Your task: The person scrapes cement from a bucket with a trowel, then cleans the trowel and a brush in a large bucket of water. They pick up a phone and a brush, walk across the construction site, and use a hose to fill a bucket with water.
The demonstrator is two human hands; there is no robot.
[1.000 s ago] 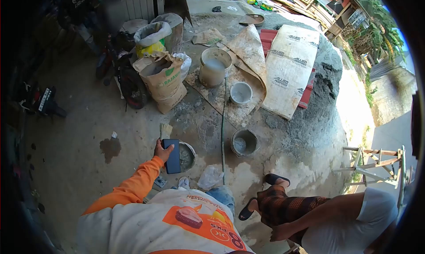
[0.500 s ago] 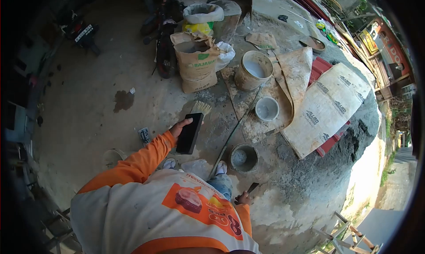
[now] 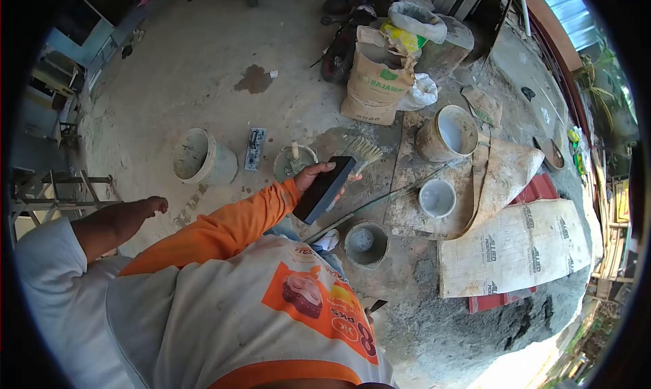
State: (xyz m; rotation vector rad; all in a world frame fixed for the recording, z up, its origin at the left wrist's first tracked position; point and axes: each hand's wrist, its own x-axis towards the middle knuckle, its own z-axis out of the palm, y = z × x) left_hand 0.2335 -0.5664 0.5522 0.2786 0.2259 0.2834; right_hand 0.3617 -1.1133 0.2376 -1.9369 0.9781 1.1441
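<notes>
My left hand [image 3: 314, 176] is wrapped round a long black block [image 3: 325, 192], out in front of my body. The pale bristles of a brush [image 3: 366, 152] stick out behind the block; its handle is hidden. Low by my shirt, my right hand [image 3: 369, 315] is mostly covered, closed on a small dark-bladed tool [image 3: 379, 305]. A dark bucket [image 3: 366, 244] with grey material inside stands between the hands and the paper sheets. Beyond the left hand is a bucket with a handle in it [image 3: 293, 164].
Another person's bare arm [image 3: 116, 228] reaches in at the left. A whitish bucket [image 3: 218, 164] and a float [image 3: 255, 149] are on the floor. Paper sacks [image 3: 377, 84], a large bucket [image 3: 427, 142], a small pail [image 3: 437, 198], a printed sheet [image 3: 512, 250] and a hose [image 3: 359, 211] lie ahead.
The view has swung left, bringing in the other person's arm and more buckets. My left hand still holds the block, now more to the right in view. My right hand is more hidden.
</notes>
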